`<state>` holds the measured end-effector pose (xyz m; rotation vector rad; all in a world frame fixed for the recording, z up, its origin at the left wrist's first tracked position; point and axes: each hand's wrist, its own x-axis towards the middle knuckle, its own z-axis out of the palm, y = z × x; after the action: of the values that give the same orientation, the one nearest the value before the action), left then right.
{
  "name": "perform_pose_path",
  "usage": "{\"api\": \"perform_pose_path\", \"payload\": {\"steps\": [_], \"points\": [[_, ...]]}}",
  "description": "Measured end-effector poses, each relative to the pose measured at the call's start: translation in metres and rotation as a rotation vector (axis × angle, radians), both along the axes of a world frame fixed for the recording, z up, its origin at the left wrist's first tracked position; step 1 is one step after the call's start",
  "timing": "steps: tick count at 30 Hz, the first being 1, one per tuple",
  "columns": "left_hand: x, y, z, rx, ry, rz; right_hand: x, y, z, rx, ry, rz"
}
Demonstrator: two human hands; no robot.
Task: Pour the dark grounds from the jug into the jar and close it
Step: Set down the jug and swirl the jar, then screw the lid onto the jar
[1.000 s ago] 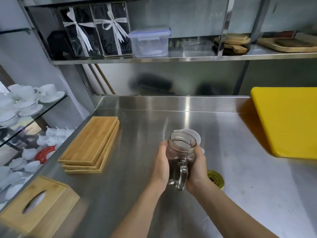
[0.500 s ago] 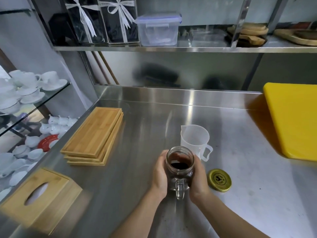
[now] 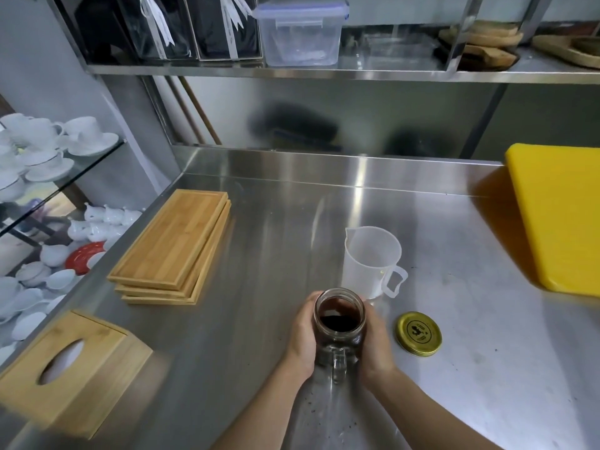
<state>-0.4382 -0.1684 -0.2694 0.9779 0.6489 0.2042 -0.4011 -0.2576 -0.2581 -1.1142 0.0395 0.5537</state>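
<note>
steel counter (image 3: pixel 259 336) under shelf (image 3: pixel 292 73); both hands' fingers (image 3: pixel 308 306) clamped on open jar (image 3: pixel 339 323)

Bare counter (image 3: pixel 487 368) surrounds the lid (image 3: pixel 418 333); jug (image 3: pixel 370 261) stands behind.

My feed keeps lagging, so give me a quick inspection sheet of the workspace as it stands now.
Surface: steel counter, a few dark specks near the jar and jug.
Job's things: glass jar upright, open, dark grounds inside; plastic jug upright behind it, looks empty; gold lid flat on the counter, right of the jar, not on it.
Clutter: stacked bamboo trays, wooden tissue box, yellow board.
Grippers: left hand and right hand cup the jar's sides.
Cables: nothing seen.
Surroundings: upper shelf with a clear container; white cups on glass shelving at left.
</note>
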Motion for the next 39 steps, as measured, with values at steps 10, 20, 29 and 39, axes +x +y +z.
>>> {"api": "perform_pose_path", "payload": {"steps": [10, 20, 29, 39], "points": [[-0.001, 0.003, -0.001, 0.070, -0.009, -0.011, 0.014, -0.011, 0.002, -0.281, -0.237, 0.074], [-0.005, 0.007, -0.007, 0.076, -0.015, -0.087, 0.065, -0.078, -0.014, -1.222, -0.815, 0.271], [-0.005, 0.012, -0.012, 0.116, 0.016, -0.112, 0.053, -0.107, -0.041, -1.487, -0.921, 0.404], [-0.007, 0.010, -0.008, 0.112, 0.031, -0.148, 0.051, -0.100, 0.005, -1.282, -0.946, 0.600]]}}
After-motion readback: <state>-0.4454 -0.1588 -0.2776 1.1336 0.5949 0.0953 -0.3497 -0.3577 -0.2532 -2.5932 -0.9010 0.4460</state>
